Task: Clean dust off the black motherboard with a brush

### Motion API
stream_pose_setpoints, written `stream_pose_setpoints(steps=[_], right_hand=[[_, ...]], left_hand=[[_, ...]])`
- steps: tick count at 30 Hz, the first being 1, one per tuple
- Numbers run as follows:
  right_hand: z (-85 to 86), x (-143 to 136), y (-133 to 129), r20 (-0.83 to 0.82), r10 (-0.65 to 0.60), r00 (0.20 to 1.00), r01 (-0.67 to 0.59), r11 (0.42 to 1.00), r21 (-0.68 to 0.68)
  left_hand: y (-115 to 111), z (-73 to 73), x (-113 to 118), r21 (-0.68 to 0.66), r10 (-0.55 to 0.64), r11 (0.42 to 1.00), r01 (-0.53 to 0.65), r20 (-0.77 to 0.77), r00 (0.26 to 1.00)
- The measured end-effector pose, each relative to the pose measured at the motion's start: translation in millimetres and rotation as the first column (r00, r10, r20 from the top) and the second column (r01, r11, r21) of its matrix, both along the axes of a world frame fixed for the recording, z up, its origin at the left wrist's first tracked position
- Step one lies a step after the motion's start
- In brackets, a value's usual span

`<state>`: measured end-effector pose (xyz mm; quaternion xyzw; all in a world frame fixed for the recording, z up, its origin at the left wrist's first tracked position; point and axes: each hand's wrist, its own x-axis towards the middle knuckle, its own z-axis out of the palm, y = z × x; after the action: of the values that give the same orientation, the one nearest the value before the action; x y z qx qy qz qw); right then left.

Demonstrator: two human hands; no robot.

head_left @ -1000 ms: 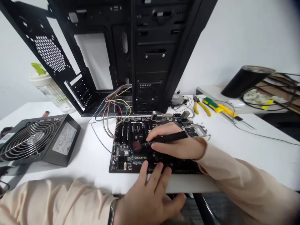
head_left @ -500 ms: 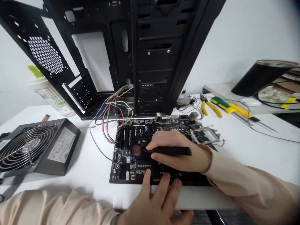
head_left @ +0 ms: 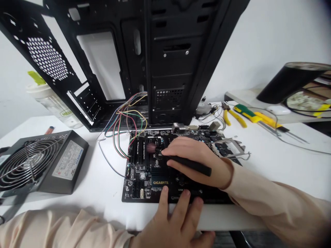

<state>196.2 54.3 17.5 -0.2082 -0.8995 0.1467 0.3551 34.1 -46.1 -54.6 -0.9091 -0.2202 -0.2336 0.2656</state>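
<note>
The brush [head_left: 191, 165] is above the circuit board [head_left: 160, 192], its blurred bristles [head_left: 151, 148] over the slots; whether they touch is hard to tell. The right hand [head_left: 198, 150] pinches the handle like a pen, probably for fine control. The left hand [head_left: 173, 225] has its fingers spread, tips at the board's near edge — seemingly to steady it on the white table [head_left: 103, 191]. Coloured wires [head_left: 126, 112] spill from the computer case [head_left: 170, 74] standing behind; the power box [head_left: 68, 160] sits left, pliers [head_left: 239, 119] right — apparently outside the hands' working space.
</note>
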Motion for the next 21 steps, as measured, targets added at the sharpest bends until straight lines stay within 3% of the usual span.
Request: stream_pose_setpoints(steps=[5, 10, 15, 18, 21], right_hand=[[-1.1, 2.5, 2.2, -0.024, 0.105, 0.994, -0.107, 0.976, -0.192], [-2.2, 4.6, 1.5, -0.042, 0.001, 0.999, -0.007, 0.99, -0.137], [3.0, 2.7, -4.2, -0.012, 0.059, 0.998, -0.06, 0.974, -0.217], [3.3, 1.8, -4.3, -0.012, -0.008, 1.0, 0.006, 0.991, -0.135], [4.7, 2.1, -5.1, -0.1, -0.125, 0.987, 0.091, 0.952, -0.294]], left_hand=[[0.0, -1.4, 1.9, 0.002, -0.01, 1.0, 0.01, 0.054, 0.999], [-1.7, -5.7, 3.9, -0.018, -0.001, 1.0, 0.002, 0.077, 0.997], [-1.3, -2.4, 2.5, -0.02, -0.01, 1.0, 0.012, 0.07, 0.997], [-0.6, 1.2, 1.1, -0.024, -0.022, 0.999, 0.022, 0.033, 0.999], [-0.4, 2.2, 0.8, -0.023, -0.025, 0.999, 0.025, 0.022, 0.999]])
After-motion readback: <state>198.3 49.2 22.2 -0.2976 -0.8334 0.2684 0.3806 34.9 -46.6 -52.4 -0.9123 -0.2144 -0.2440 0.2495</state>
